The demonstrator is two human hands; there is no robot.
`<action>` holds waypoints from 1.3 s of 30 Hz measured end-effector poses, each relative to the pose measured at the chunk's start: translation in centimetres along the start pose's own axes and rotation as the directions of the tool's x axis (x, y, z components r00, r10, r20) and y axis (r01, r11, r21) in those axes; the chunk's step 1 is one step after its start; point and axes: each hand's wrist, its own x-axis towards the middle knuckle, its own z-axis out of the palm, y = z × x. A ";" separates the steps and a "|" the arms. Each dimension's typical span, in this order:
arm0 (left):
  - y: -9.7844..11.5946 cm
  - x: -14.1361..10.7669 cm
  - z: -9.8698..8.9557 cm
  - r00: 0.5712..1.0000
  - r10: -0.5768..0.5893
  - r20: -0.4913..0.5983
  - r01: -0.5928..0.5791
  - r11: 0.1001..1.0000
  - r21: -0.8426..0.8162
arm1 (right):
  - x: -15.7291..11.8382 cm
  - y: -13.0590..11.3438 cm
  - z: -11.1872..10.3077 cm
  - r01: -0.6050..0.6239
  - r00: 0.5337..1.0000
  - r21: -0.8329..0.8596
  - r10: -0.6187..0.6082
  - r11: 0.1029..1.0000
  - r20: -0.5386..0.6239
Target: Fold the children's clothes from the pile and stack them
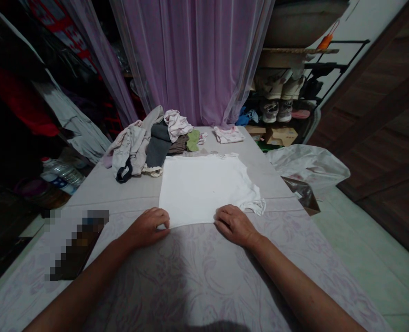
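Observation:
A white sleeveless shirt (201, 184) lies flat and sideways in front of me, with its ruffled armhole and neck end pointing right. My left hand (152, 225) pinches the near left corner of its hem, fingers curled closed on the cloth. On the near edge, further right, my right hand (234, 225) has its fingers bent and pressed together on the fabric. Both thumbs lie low, close to the cloth edge.
Beyond the shirt, a heap of crumpled clothes (135, 143) sits at the back left of the covered table (190, 276). A folded patterned garment (228, 134) rests at the far edge. Purple curtains (197, 60) hang behind. Shoes (277, 110) stand on a rack to the right.

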 end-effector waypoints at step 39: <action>0.5 5.4 6.4 0.983 -0.114 -0.143 0.152 0.946 0.287 | -1.5 2.4 -2.1 -0.303 0.953 -0.105 0.303 0.947 -0.018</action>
